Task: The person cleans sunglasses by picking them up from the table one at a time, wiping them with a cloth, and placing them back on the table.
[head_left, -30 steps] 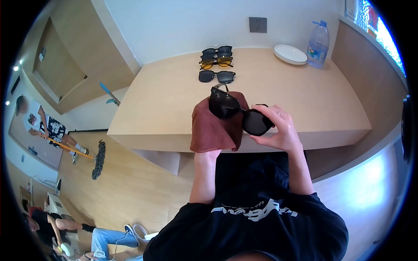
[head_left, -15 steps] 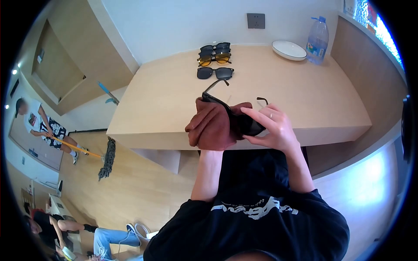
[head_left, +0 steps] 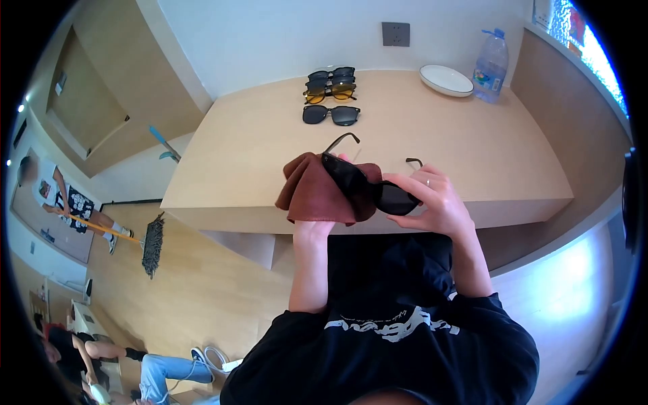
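Black sunglasses (head_left: 395, 198) are held tilted over the table's front edge, their temples unfolded and pointing away from me. My right hand (head_left: 439, 202) pinches them at the right lens between thumb and fingers. A reddish-brown cloth (head_left: 310, 192) covers most of my left hand (head_left: 313, 229), which holds it behind and under the left lens. Only the base of that hand and a bit of fingertip show; whether the cloth presses on the lens I cannot make out.
Several pairs of sunglasses (head_left: 331, 115) lie in a column on the wooden table (head_left: 250, 148), one with yellow lenses. Farther right are a white plate (head_left: 446, 81) and a plastic bottle (head_left: 491, 67). On the left, a person (head_left: 57, 189) holds a mop (head_left: 152, 246); others sit lower down.
The cloth has opened out and slid off the left lens, which now shows more. The sunglasses have shifted slightly right and down. The mop has moved left.
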The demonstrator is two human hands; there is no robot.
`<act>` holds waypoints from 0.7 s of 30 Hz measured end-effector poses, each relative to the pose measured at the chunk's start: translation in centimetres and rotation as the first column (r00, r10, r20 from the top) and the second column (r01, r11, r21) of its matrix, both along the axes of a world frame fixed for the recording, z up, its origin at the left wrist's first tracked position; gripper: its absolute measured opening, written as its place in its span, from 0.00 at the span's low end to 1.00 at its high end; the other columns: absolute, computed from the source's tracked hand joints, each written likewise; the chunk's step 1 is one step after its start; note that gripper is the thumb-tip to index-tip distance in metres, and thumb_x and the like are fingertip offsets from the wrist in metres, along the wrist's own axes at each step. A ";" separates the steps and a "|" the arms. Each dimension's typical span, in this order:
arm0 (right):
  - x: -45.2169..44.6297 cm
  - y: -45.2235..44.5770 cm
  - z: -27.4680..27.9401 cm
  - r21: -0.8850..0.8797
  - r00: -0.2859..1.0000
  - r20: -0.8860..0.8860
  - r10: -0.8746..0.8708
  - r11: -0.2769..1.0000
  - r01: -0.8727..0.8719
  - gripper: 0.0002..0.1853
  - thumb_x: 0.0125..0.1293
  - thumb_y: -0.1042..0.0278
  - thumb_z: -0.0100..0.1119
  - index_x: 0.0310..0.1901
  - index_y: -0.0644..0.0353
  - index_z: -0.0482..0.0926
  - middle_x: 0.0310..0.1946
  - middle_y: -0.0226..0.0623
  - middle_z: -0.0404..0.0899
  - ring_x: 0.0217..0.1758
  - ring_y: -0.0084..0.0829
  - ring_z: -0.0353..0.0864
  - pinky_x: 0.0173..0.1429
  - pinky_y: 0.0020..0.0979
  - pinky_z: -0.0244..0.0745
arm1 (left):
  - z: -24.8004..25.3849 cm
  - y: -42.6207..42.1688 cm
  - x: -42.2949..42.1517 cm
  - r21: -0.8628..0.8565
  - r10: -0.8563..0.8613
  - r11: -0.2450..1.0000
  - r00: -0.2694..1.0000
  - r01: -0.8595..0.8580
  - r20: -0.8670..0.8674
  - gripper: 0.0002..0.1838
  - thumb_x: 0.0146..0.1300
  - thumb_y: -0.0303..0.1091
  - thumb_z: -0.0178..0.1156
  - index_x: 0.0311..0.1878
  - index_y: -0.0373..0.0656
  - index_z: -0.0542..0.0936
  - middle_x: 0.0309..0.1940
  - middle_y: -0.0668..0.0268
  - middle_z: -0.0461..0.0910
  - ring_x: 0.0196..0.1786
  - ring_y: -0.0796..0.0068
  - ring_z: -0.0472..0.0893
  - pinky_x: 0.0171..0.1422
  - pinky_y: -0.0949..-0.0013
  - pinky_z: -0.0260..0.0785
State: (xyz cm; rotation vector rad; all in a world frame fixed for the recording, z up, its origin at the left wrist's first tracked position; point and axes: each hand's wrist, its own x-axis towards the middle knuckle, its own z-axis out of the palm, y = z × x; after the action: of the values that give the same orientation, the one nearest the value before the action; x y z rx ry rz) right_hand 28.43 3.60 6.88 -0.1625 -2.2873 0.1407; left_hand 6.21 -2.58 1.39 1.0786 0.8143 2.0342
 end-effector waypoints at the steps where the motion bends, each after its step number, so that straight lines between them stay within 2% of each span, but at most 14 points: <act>1: 0.1 0.0 0.1 -0.001 1.000 -0.001 -0.008 1.000 0.008 0.36 0.46 0.66 0.76 0.61 0.53 0.77 0.28 0.35 0.81 0.28 0.33 0.80 0.48 0.33 0.74 | -0.7 0.3 0.0 0.002 0.011 1.000 0.999 -0.011 0.046 0.15 0.64 0.38 0.64 0.48 0.41 0.76 0.39 0.68 0.79 0.46 0.74 0.79 0.54 0.74 0.69; 3: 0.3 -0.3 0.1 -0.036 0.995 -0.088 -0.048 0.998 0.045 0.38 0.46 0.63 0.78 0.63 0.51 0.77 0.28 0.35 0.81 0.28 0.33 0.80 0.48 0.33 0.75 | -1.2 0.4 0.8 -0.003 0.006 1.000 0.996 -0.006 0.088 0.17 0.63 0.40 0.66 0.47 0.40 0.76 0.38 0.68 0.79 0.45 0.73 0.80 0.55 0.74 0.69; 5: -0.4 -0.8 0.2 -0.134 0.988 -0.124 -0.096 0.988 0.080 0.39 0.46 0.61 0.79 0.64 0.50 0.76 0.27 0.34 0.81 0.29 0.33 0.79 0.46 0.32 0.75 | 1.0 -1.1 3.2 -0.028 0.265 0.953 0.876 -0.301 -0.404 0.23 0.56 0.44 0.70 0.48 0.41 0.75 0.40 0.67 0.78 0.45 0.71 0.80 0.52 0.73 0.71; 8: -2.5 -0.9 0.0 -0.271 0.978 -0.170 -0.123 0.960 0.073 0.43 0.45 0.59 0.80 0.67 0.48 0.74 0.26 0.33 0.80 0.30 0.34 0.78 0.42 0.33 0.76 | 4.1 -2.3 5.9 0.243 0.445 0.739 0.184 -0.629 -0.876 0.34 0.45 0.50 0.77 0.49 0.41 0.74 0.43 0.64 0.78 0.45 0.69 0.81 0.48 0.72 0.74; 10: -3.7 -0.9 -0.2 -0.292 0.968 -0.179 -0.178 0.949 0.120 0.45 0.41 0.65 0.82 0.66 0.52 0.75 0.35 0.37 0.82 0.31 0.30 0.76 0.35 0.29 0.76 | 2.4 -1.2 5.6 0.368 0.587 0.714 0.224 -0.596 -0.778 0.29 0.48 0.43 0.76 0.48 0.40 0.74 0.41 0.66 0.77 0.43 0.72 0.80 0.45 0.74 0.75; 11: -4.0 -1.0 -0.1 -0.319 0.969 -0.134 -0.206 0.935 0.154 0.46 0.40 0.65 0.82 0.67 0.51 0.74 0.35 0.38 0.81 0.32 0.31 0.75 0.34 0.28 0.75 | 1.9 -1.1 5.3 0.084 0.345 0.930 0.777 -0.357 -0.526 0.31 0.49 0.37 0.75 0.54 0.38 0.70 0.45 0.63 0.77 0.47 0.69 0.79 0.51 0.73 0.73; 12: -4.1 -0.9 -0.2 -0.320 0.970 -0.132 -0.202 0.935 0.151 0.46 0.40 0.65 0.82 0.67 0.51 0.74 0.35 0.38 0.81 0.32 0.31 0.75 0.34 0.28 0.75 | 1.2 -1.0 5.0 -0.030 -0.054 0.998 0.997 0.052 -0.054 0.35 0.50 0.32 0.73 0.59 0.37 0.66 0.50 0.61 0.77 0.52 0.67 0.78 0.56 0.72 0.71; 13: -4.2 -0.6 -0.2 -0.287 0.978 -0.140 -0.155 0.952 0.109 0.45 0.43 0.61 0.80 0.68 0.50 0.72 0.33 0.39 0.80 0.34 0.36 0.76 0.42 0.33 0.75 | 0.5 -0.8 4.3 -0.030 -0.052 0.998 0.997 0.051 -0.053 0.35 0.50 0.32 0.73 0.59 0.37 0.66 0.50 0.61 0.77 0.52 0.67 0.78 0.56 0.72 0.71; 14: -4.2 -0.3 -0.1 -0.252 0.983 -0.147 -0.108 0.965 0.069 0.45 0.47 0.57 0.79 0.70 0.48 0.71 0.32 0.39 0.80 0.37 0.41 0.78 0.50 0.38 0.75 | -0.2 -0.7 3.3 0.212 0.355 0.935 0.759 -0.284 -0.546 0.23 0.55 0.33 0.69 0.51 0.38 0.70 0.44 0.65 0.77 0.47 0.72 0.79 0.51 0.75 0.73; 15: -4.0 -0.1 0.2 -0.250 0.983 -0.147 -0.109 0.966 0.069 0.45 0.47 0.57 0.79 0.70 0.48 0.71 0.32 0.39 0.80 0.37 0.41 0.78 0.50 0.38 0.75 | -0.9 -0.4 2.7 0.560 0.657 0.730 0.178 -0.392 -0.732 0.13 0.61 0.34 0.66 0.43 0.39 0.74 0.37 0.69 0.77 0.42 0.77 0.79 0.45 0.78 0.75; 16: -3.6 0.0 0.8 -0.201 0.989 -0.125 -0.077 0.978 0.051 0.40 0.53 0.56 0.74 0.69 0.49 0.71 0.37 0.42 0.80 0.40 0.43 0.78 0.52 0.39 0.74 | -1.9 -0.1 2.4 0.562 0.660 0.729 0.180 -0.391 -0.730 0.13 0.61 0.34 0.66 0.43 0.39 0.74 0.37 0.69 0.77 0.42 0.77 0.79 0.45 0.78 0.75; 18: -3.3 0.4 1.2 -0.153 0.995 -0.091 -0.051 0.988 0.036 0.35 0.60 0.56 0.68 0.69 0.50 0.71 0.42 0.44 0.80 0.43 0.46 0.78 0.55 0.40 0.73 | -2.7 -0.2 2.7 0.625 0.233 0.641 -0.664 -0.444 -0.711 0.08 0.70 0.36 0.56 0.42 0.40 0.75 0.36 0.70 0.77 0.40 0.78 0.79 0.46 0.76 0.76; 19: -3.4 0.7 1.5 -0.199 0.998 -0.064 0.012 0.980 -0.024 0.30 0.65 0.57 0.61 0.69 0.51 0.71 0.47 0.46 0.79 0.47 0.47 0.77 0.57 0.41 0.73 | -2.3 -0.4 3.2 0.506 0.135 0.709 -0.610 -0.491 -0.781 0.09 0.70 0.37 0.55 0.45 0.41 0.73 0.39 0.69 0.76 0.43 0.78 0.78 0.48 0.76 0.74; 21: -3.9 0.5 1.5 -0.213 0.997 -0.046 0.063 0.974 -0.072 0.25 0.72 0.62 0.45 0.69 0.55 0.71 0.59 0.50 0.73 0.57 0.50 0.75 0.63 0.41 0.70 | -1.1 -0.7 4.4 0.218 0.126 0.827 -0.207 -0.519 -0.970 0.12 0.72 0.38 0.54 0.51 0.41 0.71 0.45 0.67 0.75 0.49 0.77 0.76 0.54 0.74 0.72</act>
State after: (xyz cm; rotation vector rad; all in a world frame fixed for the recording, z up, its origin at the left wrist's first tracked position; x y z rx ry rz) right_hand 24.51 4.09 8.36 -0.1919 -2.2360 0.4239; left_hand 10.59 -3.23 0.28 2.4680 2.3186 0.7960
